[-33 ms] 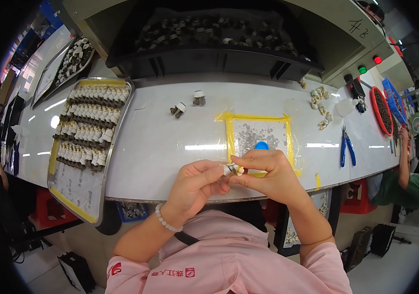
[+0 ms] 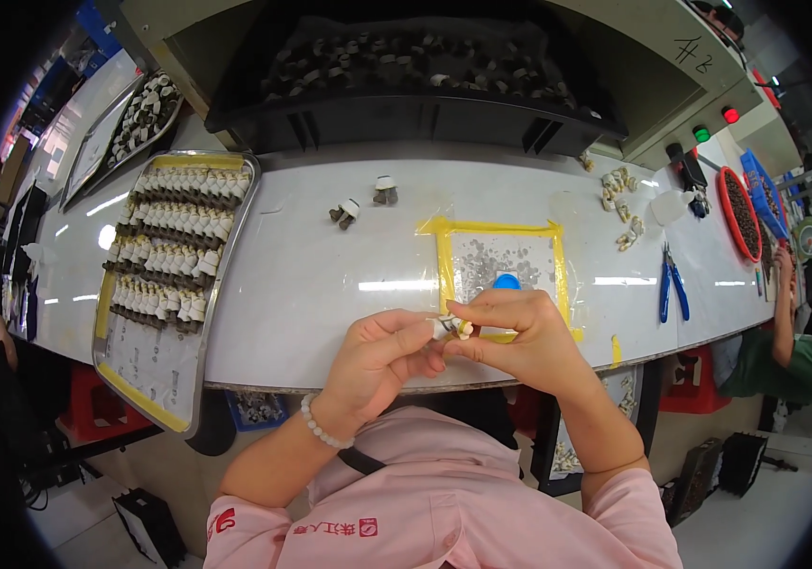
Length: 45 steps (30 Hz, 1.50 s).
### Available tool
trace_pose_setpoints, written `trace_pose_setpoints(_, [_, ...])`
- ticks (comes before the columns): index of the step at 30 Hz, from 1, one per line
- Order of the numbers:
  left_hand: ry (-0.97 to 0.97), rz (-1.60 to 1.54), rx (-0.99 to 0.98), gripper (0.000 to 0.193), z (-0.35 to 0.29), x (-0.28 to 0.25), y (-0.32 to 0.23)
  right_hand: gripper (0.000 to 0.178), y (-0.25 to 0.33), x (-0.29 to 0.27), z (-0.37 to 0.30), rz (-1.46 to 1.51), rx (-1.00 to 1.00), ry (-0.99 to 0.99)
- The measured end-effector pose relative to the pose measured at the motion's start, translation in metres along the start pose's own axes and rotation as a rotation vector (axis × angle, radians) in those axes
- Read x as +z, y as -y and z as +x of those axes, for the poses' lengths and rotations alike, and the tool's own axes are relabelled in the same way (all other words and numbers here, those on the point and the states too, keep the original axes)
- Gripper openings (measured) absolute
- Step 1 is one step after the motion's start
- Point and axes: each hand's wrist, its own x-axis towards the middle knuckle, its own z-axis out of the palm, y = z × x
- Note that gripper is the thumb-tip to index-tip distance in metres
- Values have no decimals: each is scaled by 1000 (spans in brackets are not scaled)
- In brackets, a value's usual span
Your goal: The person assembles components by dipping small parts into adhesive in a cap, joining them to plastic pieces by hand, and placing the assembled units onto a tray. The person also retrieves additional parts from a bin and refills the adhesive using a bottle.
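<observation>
A small white figurine part (image 2: 444,328) with dark markings and a pale yellow end is held over the table's front edge. My left hand (image 2: 378,358) pinches its white side between thumb and fingers, and a beaded bracelet circles that wrist. From the other side, my right hand (image 2: 525,343) grips the yellowish end with thumb and forefinger. The fingers cover much of the part. Just beyond my hands lies a yellow-taped square (image 2: 559,270) with grey spots and a blue round object (image 2: 507,282). Two white-and-dark figurine parts, one tipped over (image 2: 344,213) and one upright (image 2: 385,190), rest farther back.
At left, a metal tray (image 2: 199,370) carries rows of figurine parts and overhangs the table edge. A black bin (image 2: 368,123) of parts stands at the back. Blue-handled pliers (image 2: 674,286), small cream pieces (image 2: 618,187) and a red basket (image 2: 740,216) are right; another person (image 2: 790,360) sits beyond.
</observation>
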Motion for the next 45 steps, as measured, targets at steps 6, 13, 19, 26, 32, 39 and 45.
trace_pose_setpoints(6, [23, -14, -5, 19, 2, 0, -3, 37, 0, 1, 1, -11, 26, -27])
trace_pose_setpoints(13, [31, -22, -25, 21, 5, 1, 0, 34, 0, -5, 1, -29, -7, -17])
trace_pose_setpoints(19, [-2, -31, -2, 24, -3, -2, -5, 28, 5, -32, 1, -128, 43, -25])
trace_pose_setpoints(26, [-186, 146, 359, 25, -58, -18, -57, 18, -61, -144, -24, -559, 279, -716])
trace_pose_setpoints(32, [-616, 571, 780, 29, -121, -65, -129, 22, -96, -164, -44, -813, 403, -658])
trace_pose_setpoints(39, [-1155, 1058, 1046, 28, -195, -162, -192, 25, -100, -148, -29, -722, 294, -504])
trace_pose_setpoints(45, [-1393, 1342, 835, 24, -180, -199, -222, 26, -84, -130, -31, -844, 261, -425])
